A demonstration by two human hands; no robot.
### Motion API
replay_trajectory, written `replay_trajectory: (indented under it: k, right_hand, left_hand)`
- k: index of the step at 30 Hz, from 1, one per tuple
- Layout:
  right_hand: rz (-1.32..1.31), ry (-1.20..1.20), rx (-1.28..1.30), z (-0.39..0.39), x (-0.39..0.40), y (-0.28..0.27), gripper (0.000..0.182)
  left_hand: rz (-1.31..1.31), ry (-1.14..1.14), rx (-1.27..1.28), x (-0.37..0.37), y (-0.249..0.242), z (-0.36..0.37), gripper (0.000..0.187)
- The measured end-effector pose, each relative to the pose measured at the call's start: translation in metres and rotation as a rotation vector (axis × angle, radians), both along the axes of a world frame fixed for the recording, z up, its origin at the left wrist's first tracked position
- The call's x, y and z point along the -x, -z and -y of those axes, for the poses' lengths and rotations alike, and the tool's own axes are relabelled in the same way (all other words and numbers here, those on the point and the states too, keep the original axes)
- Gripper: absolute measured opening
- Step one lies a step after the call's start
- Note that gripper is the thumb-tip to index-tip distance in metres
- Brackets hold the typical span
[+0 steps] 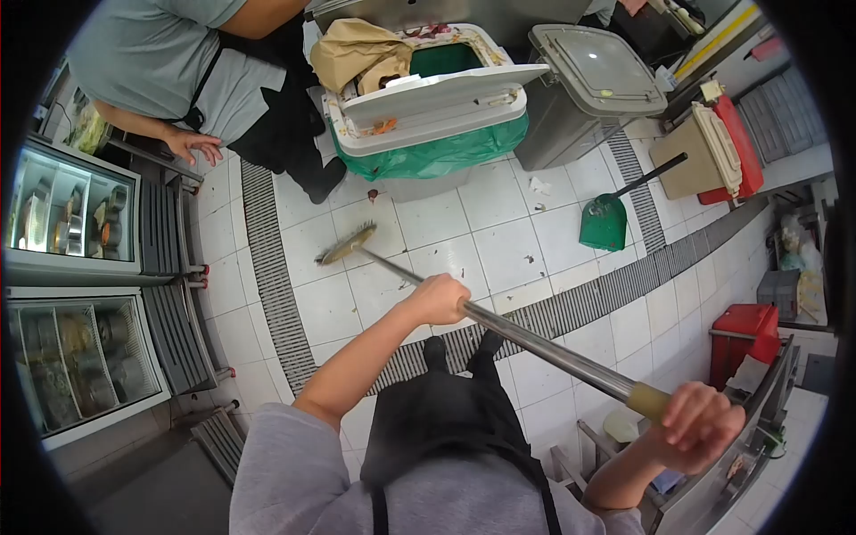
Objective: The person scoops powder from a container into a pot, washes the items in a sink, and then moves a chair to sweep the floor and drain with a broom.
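Note:
A broom with a long metal handle (553, 352) runs diagonally in front of me. Its bristled head (348, 245) rests on the white tiles at the upper left, among scattered scraps. My left hand (440, 300) is wrapped around the middle of the handle. At the yellowish grip on the upper end, my right hand (700, 430) has its fingers curled over the handle. A green dustpan (604, 225) with a black handle lies on the floor farther right, apart from the broom.
Ahead stands a bin with a green liner (437, 156), its lid tilted up. A grey lidded bin (584, 98) and a beige bin (695, 156) are to the right. A co-worker (232, 98) stands at the upper left. Glass-door fridges (85, 357) line the left; floor grates (267, 259) cross the tiles.

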State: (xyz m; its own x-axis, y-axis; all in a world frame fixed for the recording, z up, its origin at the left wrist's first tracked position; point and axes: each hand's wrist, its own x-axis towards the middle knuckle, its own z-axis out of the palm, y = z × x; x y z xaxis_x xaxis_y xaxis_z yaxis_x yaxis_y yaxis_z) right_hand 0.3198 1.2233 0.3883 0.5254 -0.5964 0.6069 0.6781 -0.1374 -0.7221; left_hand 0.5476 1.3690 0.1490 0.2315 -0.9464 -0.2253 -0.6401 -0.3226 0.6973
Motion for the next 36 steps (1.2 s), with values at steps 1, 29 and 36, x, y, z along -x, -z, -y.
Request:
replay_trajectory:
  k: [1,29,36]
  right_hand:
    - [-0.006,-0.041,0.079,0.001,0.002,-0.004,0.013]
    - [-0.245,0.018,0.134,-0.089,-0.054,0.087,0.018]
    - [-0.252,-0.087,-0.034,-0.019,-0.021,0.043,0.015]
  left_hand:
    - [0.007,-0.032,0.048,0.002,-0.004,-0.003,0.011]
    - [0.100,-0.291,0.462,-0.040,0.120,-0.032,0.027]
    - [-0.085,-0.210,0.076,0.019,0.069,-0.041,0.022]
